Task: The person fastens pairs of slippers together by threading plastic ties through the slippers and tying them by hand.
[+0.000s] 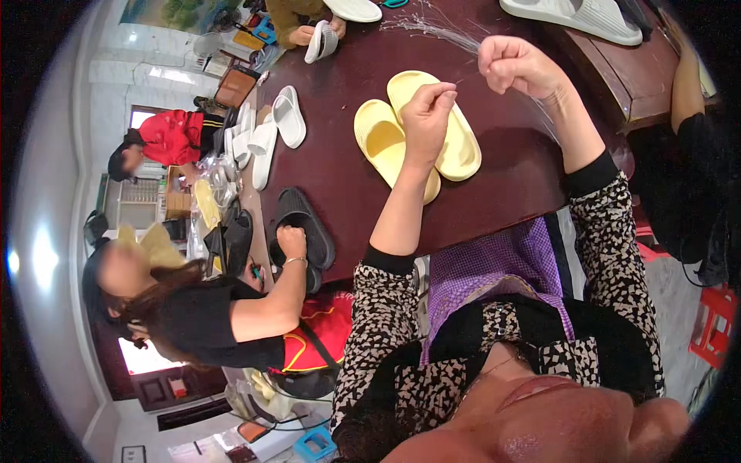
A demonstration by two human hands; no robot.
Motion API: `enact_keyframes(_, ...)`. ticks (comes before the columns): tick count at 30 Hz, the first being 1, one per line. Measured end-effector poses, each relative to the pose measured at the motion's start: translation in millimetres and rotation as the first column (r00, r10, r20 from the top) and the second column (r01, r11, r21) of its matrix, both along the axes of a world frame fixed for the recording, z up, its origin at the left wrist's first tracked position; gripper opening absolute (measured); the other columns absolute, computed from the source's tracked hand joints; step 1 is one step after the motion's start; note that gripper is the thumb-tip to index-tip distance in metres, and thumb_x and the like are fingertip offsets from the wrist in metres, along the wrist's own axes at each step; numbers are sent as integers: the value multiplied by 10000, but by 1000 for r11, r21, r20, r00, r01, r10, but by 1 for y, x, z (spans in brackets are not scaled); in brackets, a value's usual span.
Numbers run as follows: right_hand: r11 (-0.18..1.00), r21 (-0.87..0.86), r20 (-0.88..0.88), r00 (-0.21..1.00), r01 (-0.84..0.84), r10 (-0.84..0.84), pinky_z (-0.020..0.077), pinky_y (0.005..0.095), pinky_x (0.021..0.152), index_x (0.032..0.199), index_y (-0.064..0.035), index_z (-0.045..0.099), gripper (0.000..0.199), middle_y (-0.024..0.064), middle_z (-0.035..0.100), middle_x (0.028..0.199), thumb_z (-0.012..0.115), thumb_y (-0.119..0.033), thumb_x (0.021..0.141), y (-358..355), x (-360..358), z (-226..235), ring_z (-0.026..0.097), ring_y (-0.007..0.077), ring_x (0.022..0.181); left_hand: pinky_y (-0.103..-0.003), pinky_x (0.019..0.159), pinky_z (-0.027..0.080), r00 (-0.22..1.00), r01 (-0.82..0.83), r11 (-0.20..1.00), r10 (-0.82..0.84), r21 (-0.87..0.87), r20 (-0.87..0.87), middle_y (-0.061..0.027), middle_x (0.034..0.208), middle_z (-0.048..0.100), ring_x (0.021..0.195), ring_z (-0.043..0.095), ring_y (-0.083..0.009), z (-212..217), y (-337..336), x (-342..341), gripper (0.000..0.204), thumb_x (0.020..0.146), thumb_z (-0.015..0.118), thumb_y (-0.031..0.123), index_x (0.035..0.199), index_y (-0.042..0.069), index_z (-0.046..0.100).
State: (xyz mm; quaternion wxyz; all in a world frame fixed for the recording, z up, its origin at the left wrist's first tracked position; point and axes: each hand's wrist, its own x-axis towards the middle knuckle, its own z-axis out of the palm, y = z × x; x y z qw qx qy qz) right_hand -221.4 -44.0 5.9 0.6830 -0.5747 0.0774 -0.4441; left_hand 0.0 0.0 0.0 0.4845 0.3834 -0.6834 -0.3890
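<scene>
My left hand (pixel 427 116) is raised over a pair of yellow slippers (pixel 417 133) on the dark red table (pixel 509 177), its fingers pinched together on a thin clear strand. My right hand (pixel 517 65) is a closed fist further right and higher, gripping a bundle of thin clear strands (pixel 432 29) that fans out toward the far left. The strands run between both hands and trail down past my right wrist. The slippers lie side by side, soles down, partly hidden by my left hand.
A person at the left holds a pair of black slippers (pixel 305 224) at the table edge. White slippers (pixel 270 131) lie in a row at the far left; another pair (pixel 575 15) sits at the far right. A far person holds a white slipper (pixel 320 40). A red stool (pixel 714 324) stands at the right.
</scene>
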Motion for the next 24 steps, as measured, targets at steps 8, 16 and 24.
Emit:
enact_keyframes(8, 997, 35, 189, 980, -66, 58, 423, 215, 585, 949, -58, 598, 125, -19, 563, 762, 610, -122, 842, -9, -14, -1, 525, 70, 643, -271, 587, 434, 936, -224, 880, 314, -418, 158, -63, 767, 545, 656, 519, -156, 17, 45, 3, 62, 813, 597, 0, 871, -2, 618)
enact_keyframes(16, 836, -548, -564, 728, 23, -390, 429, 262, 639, 796, -35, 594, 47, -7, 542, 712, 587, -78, 815, 10, 36, -17, 501, 130, 622, -354, 608, 437, 786, -312, 785, 530, -536, 318, -109, 723, 515, 656, 524, -263, -22, 90, 37, 87, 751, 597, -25, 829, 8, 580)
enact_keyframes(24, 267, -963, -251, 485, -38, -837, 390, 327, 812, 753, -36, 614, 66, 50, 584, 782, 564, -5, 723, 49, 67, -19, 538, 236, 819, -372, 600, 446, 718, -260, 781, 550, -568, 427, -130, 724, 548, 652, 553, -302, -34, 137, 41, 104, 730, 611, -29, 824, 11, 593)
